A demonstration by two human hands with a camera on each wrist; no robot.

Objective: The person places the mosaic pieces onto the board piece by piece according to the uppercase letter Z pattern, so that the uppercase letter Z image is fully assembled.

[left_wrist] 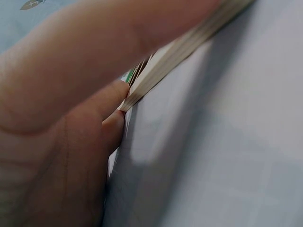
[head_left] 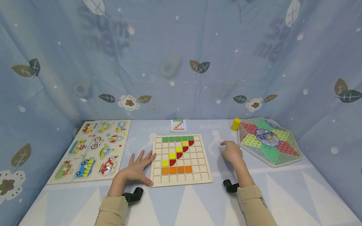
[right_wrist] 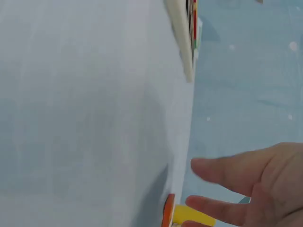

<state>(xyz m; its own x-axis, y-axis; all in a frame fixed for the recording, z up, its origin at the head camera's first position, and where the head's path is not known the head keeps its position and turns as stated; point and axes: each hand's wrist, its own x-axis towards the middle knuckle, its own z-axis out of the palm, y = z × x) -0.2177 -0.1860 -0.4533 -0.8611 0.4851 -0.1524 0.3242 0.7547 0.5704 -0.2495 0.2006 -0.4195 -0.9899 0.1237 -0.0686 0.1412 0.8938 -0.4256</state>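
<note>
A wooden grid board [head_left: 199, 163] lies in the middle of the table. Green squares [head_left: 178, 138] form its top row, orange squares [head_left: 176, 169] a lower row, with yellow squares [head_left: 172, 155] and red quarter-circle pieces [head_left: 179, 155] on a diagonal between them. My left hand [head_left: 137, 169] has its fingers spread along the board's left side, thumb at the lower left corner. In the left wrist view, fingertips meet the board's edge [left_wrist: 163, 61]. My right hand [head_left: 232, 152] is apart from the board, on its right; thumb and forefinger [right_wrist: 215, 208] extend with nothing between them.
Behind the board stands a small pattern card [head_left: 178, 125]. At left lies a vehicle puzzle board [head_left: 93, 152]. A yellow cylinder [head_left: 236, 124] stands beside a hexagonal game board [head_left: 268, 141] at right. A patterned cloth [head_left: 181, 88] closes off the back.
</note>
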